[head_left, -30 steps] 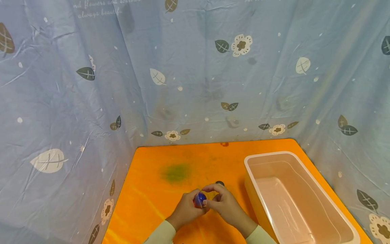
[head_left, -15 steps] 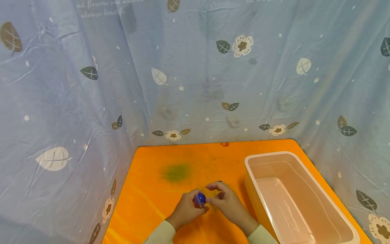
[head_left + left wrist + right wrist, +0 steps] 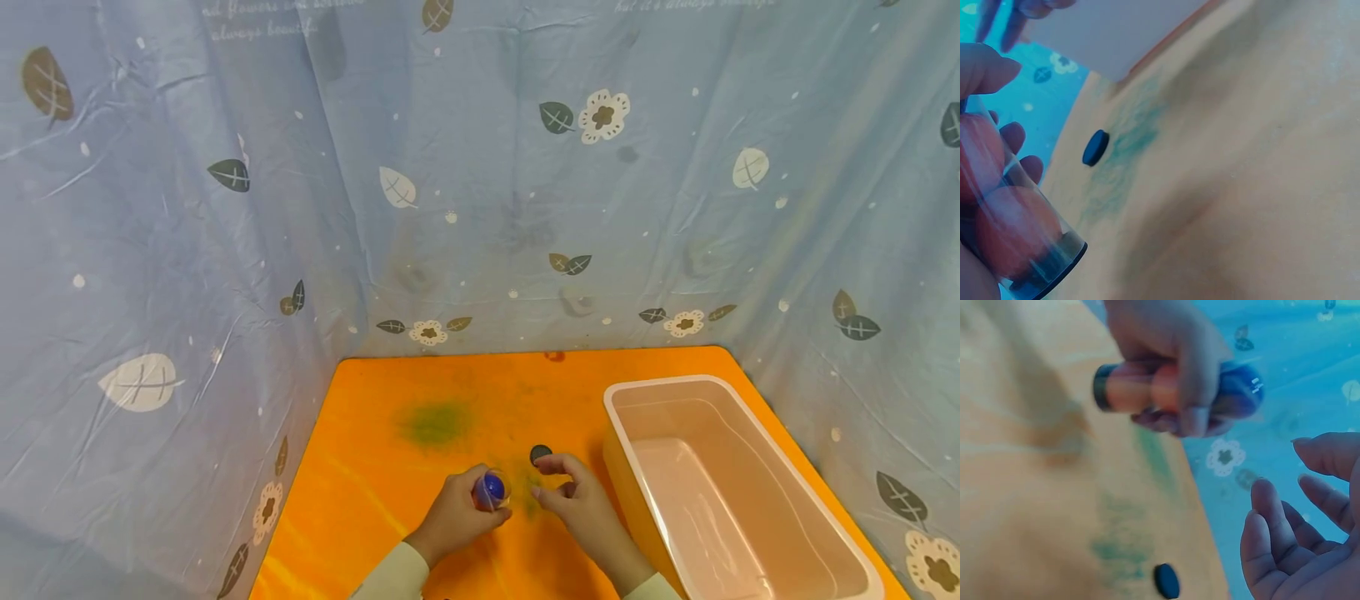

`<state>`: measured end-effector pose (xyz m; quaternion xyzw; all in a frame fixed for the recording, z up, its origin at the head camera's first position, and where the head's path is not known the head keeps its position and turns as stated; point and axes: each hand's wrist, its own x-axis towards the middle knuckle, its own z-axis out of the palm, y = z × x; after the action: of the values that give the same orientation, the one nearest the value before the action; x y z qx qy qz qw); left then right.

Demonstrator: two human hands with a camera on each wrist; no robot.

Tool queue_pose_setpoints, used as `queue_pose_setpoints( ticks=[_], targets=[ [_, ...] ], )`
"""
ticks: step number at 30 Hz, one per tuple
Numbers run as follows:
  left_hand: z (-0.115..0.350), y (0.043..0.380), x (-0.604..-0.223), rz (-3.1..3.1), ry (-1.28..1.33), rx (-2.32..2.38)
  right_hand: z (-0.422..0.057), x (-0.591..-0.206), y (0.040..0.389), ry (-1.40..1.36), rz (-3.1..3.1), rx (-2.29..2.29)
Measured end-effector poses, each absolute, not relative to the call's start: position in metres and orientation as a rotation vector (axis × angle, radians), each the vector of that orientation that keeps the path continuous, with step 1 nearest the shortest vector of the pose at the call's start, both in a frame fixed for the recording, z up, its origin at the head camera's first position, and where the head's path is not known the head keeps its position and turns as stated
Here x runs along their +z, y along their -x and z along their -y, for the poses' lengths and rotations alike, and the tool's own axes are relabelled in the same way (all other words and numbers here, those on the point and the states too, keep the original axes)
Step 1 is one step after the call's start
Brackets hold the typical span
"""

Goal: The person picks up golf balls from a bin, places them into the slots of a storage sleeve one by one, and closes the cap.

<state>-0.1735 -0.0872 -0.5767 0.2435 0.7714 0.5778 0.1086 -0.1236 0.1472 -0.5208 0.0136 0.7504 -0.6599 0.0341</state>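
Observation:
My left hand (image 3: 457, 512) grips a clear plastic tube (image 3: 1054, 269) with a dark base, its fingers wrapped round the side. A blue ball (image 3: 492, 486) sits at the tube's open upper end. Behind it in the tube are two orange-red balls (image 3: 1016, 228), plain in the left wrist view. My right hand (image 3: 588, 508) is apart from the tube, its fingers loosely bent with nothing between them. Close by its fingertips in the head view, a round black cap (image 3: 540, 454) lies on the orange table.
A pale pink rectangular tub (image 3: 626, 442) stands to the right on the orange table (image 3: 480, 387). Blue patterned curtain (image 3: 480, 167) rises round the back and sides. A green stain (image 3: 435, 423) marks the table at the left.
My right hand has drawn away from the tube's open end toward the right, leaving the black cap more exposed. The left hand keeps its hold on the tube in nearly the same place.

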Motion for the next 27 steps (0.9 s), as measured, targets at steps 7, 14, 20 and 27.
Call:
queue_pose_setpoints(
  ticks=[7,14,20,27],
  targets=[
    [0.087,0.173,-0.578,-2.259,-0.717,1.717,-0.144,-0.547,0.122,-0.153,-2.360,-2.032],
    [0.087,0.172,-0.580,-2.233,-0.721,1.723,-0.146,-0.577,0.136,-0.162,-2.576,-1.922],
    [0.087,0.171,-0.581,-2.242,-0.718,1.721,-0.146,-0.598,0.159,-0.171,-2.697,-1.864],
    [0.085,0.170,-0.583,-2.267,-0.709,1.699,-0.145,-0.607,0.187,-0.229,-2.757,-1.816]
  ],
)
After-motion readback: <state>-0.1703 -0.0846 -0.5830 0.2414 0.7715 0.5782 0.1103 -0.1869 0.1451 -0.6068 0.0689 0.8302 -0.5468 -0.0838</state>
